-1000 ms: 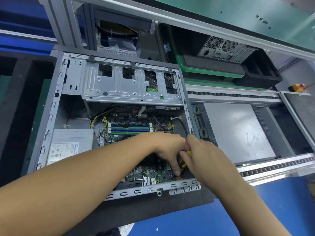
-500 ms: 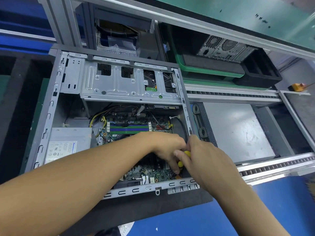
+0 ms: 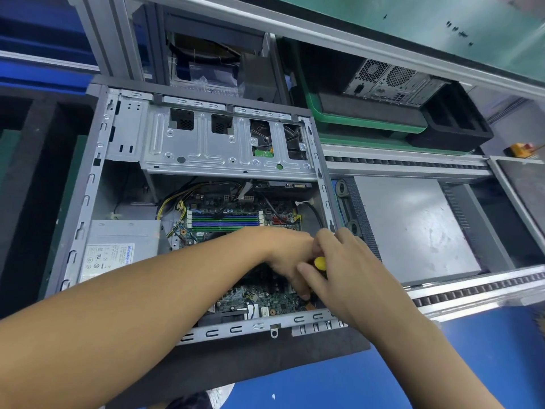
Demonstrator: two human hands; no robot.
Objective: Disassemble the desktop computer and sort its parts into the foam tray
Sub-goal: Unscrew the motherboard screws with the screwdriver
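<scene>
The open desktop computer case [image 3: 206, 149] lies on its side on dark foam. Its green motherboard [image 3: 253, 299], memory slots [image 3: 224, 219] and grey power supply [image 3: 118, 249] are exposed. Both hands work at the board's lower right corner. My right hand [image 3: 351, 276] grips a yellow-handled screwdriver [image 3: 320, 263] pointing down at the board. My left hand [image 3: 286, 255] has its fingers bent down beside the tool's shaft, fingertips at the board. What those fingers hold is hidden. Black foam tray [image 3: 35, 172] compartments lie to the left of the case.
A grey side panel [image 3: 413, 231] lies on the conveyor to the right. Behind it, a green bin [image 3: 354, 125] holds another computer [image 3: 392, 81], with a black foam insert [image 3: 454, 125] beside it. A blue mat [image 3: 486, 349] covers the near bench edge.
Both hands stay at the same corner of the board. The screwdriver's yellow handle shows more between them now, and the right hand has shifted slightly around it.
</scene>
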